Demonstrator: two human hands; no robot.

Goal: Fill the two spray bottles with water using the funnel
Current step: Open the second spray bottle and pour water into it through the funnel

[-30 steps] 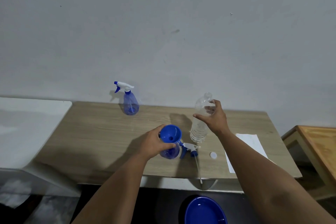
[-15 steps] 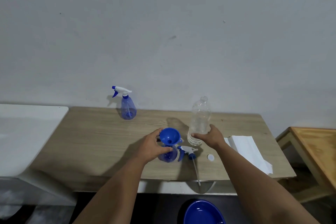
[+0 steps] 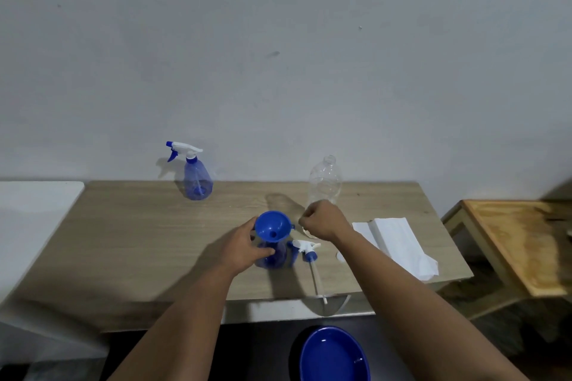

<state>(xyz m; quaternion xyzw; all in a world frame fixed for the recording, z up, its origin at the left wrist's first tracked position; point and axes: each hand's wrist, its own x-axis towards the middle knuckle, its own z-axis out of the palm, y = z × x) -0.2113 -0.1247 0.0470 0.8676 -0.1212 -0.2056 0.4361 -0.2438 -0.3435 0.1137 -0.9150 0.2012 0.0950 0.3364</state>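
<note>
A blue funnel (image 3: 273, 228) sits in the neck of an open blue spray bottle (image 3: 273, 257) near the table's front. My left hand (image 3: 244, 244) grips that bottle's body from the left. Its white-and-blue sprayer head (image 3: 306, 249) lies on the table just to the right, the tube reaching the front edge. A clear water bottle (image 3: 325, 182) stands upright and uncapped behind my right hand (image 3: 322, 223), whose fingers are curled in front of its lower part; a grip cannot be made out. A second spray bottle (image 3: 196, 182) with its head on stands at the back left.
A white cap (image 3: 340, 257) lies beside my right forearm. A folded paper towel (image 3: 393, 241) lies on the right of the wooden table (image 3: 123, 241). A blue bowl (image 3: 334, 356) sits below the front edge. A wooden side table (image 3: 520, 241) stands at the right, a white surface (image 3: 31, 226) at the left.
The water bottle went from tilted beside the funnel to standing upright on the table. My right hand slid down to its base and curled up. My left hand kept hold of the spray bottle.
</note>
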